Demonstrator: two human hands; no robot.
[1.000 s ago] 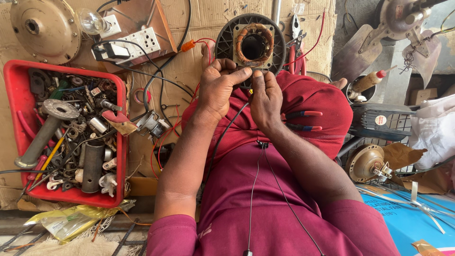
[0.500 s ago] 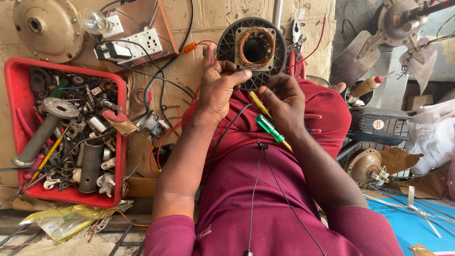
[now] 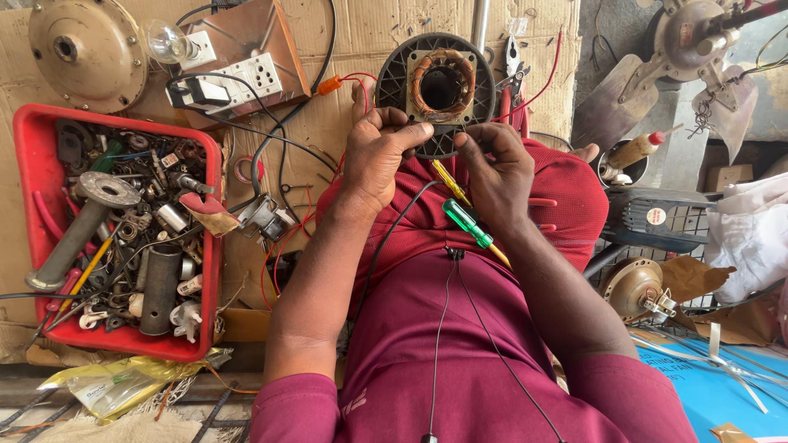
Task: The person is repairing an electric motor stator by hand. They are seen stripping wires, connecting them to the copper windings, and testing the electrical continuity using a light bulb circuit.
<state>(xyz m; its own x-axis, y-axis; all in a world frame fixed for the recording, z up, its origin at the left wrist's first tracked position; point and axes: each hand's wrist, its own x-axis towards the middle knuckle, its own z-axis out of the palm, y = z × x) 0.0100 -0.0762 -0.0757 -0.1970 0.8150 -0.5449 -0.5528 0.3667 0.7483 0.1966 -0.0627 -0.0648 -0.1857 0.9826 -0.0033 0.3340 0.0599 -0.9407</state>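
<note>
Head view: both hands meet at the lower rim of the round black motor housing with a copper-wound stator [image 3: 435, 86], which rests on the person's knees over the cardboard-covered floor [image 3: 525, 33]. The left hand [image 3: 377, 160] pinches the rim with curled fingers; the right hand [image 3: 497, 168] grips it too, with a green-handled screwdriver [image 3: 468, 223] tucked under its palm. A red plastic tray of metal parts [image 3: 25, 131] lies well to the left
</note>
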